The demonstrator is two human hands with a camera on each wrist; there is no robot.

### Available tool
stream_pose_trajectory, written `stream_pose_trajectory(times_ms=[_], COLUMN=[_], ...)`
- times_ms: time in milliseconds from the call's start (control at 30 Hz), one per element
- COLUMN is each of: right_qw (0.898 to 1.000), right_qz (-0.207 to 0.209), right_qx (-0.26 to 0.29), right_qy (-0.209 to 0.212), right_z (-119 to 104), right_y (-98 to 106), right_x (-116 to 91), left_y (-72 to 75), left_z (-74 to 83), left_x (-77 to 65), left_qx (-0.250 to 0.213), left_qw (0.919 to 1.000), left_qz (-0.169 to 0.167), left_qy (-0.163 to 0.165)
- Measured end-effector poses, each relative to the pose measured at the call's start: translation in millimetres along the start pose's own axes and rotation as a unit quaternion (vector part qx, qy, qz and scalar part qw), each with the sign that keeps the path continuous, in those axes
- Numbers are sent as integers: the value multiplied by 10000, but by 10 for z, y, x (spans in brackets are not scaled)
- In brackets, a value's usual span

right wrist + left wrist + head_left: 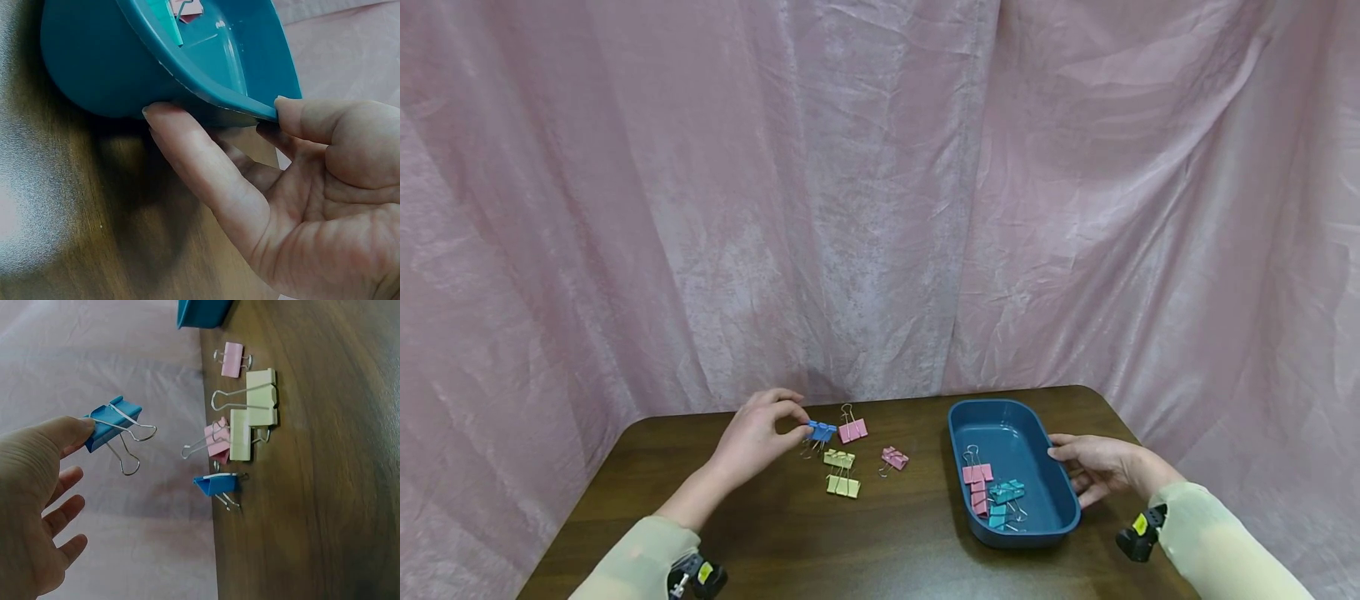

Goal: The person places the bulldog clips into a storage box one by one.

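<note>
My left hand (757,439) pinches a blue binder clip (112,424) between thumb and finger, its wire handles hanging down, the other fingers spread. On the table beyond it, in the left wrist view, lies a second blue binder clip (216,484). Close by are a pink binder clip (853,431), two yellow-green binder clips (842,486) and a smaller pink clip (894,457). My right hand (1108,468) grips the right side of a blue tray (1051,492), thumb at the rim and fingers under its outer wall. Inside the tray lie pink clips (977,474) and teal clips (1006,491).
The brown wooden table (880,550) has rounded far corners. A pink curtain (850,208) hangs right behind its far edge. The tray stands on the right half, with the loose clips left of it.
</note>
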State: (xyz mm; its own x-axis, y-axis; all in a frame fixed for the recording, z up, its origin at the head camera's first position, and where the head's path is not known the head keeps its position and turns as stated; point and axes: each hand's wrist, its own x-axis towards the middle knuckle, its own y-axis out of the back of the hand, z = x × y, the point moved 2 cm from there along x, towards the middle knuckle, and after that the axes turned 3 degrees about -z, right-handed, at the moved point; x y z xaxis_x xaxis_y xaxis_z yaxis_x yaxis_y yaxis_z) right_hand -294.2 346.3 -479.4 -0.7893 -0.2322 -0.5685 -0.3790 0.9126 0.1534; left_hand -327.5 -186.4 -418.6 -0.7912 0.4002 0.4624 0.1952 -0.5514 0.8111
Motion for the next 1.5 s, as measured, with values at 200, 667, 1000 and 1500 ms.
stream_pose_trajectory(times_ms=[200, 667, 1000, 1500], right_qw=[10000, 9999, 9999, 10000], right_qz=[78, 113, 131, 67], right_qx=[12, -54, -28, -23], right_qy=[-34, 16, 21, 16], right_z=[3, 6, 10, 3], right_y=[1, 4, 5, 1], right_x=[10, 15, 21, 8], left_y=[-51, -131, -258, -418], left_z=[66, 263, 409, 665], left_x=[37, 99, 182, 316], left_qx=[-32, -219, -385, -633], left_qw=[10000, 9994, 9989, 9971], left_qz=[-10, -257, -284, -377], left_qy=[-40, 77, -20, -208])
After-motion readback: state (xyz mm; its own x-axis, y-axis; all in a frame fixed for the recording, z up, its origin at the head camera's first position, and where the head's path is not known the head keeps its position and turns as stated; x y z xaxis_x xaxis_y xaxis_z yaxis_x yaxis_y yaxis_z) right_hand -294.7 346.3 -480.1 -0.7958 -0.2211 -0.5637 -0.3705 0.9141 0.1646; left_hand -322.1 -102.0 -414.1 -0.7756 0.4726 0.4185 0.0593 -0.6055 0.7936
